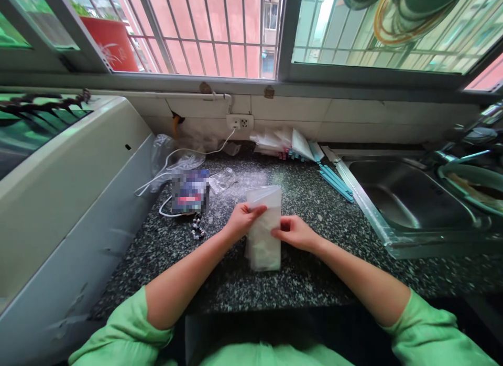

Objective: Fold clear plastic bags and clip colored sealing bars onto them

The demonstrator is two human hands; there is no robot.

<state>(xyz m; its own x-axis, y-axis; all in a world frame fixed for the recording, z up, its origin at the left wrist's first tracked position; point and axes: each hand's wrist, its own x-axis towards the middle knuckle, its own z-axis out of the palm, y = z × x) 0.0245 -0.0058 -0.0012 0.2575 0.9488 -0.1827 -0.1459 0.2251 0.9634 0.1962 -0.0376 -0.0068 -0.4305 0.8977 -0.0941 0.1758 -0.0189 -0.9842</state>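
A folded clear plastic bag [264, 245] is held up over the speckled countertop, its long side running toward me. My left hand [245, 219] pinches it near the upper left edge, thumb lying across the front. On the opposite edge, my right hand [293, 233] grips it between thumb and curled fingers. The layers look slightly fanned at the top and lower left. Beyond my hands, a crumpled piece of clear plastic [223, 180] lies on the counter.
At left are a blurred-out phone-like item [190, 192] with a white cable [200, 152] and a stove [78, 198]. Along the back wall lie bundled plastic bags [275, 139]. Light-blue strips [336, 182] sit beside the metal sink [393, 193], which holds a green basin [467, 180].
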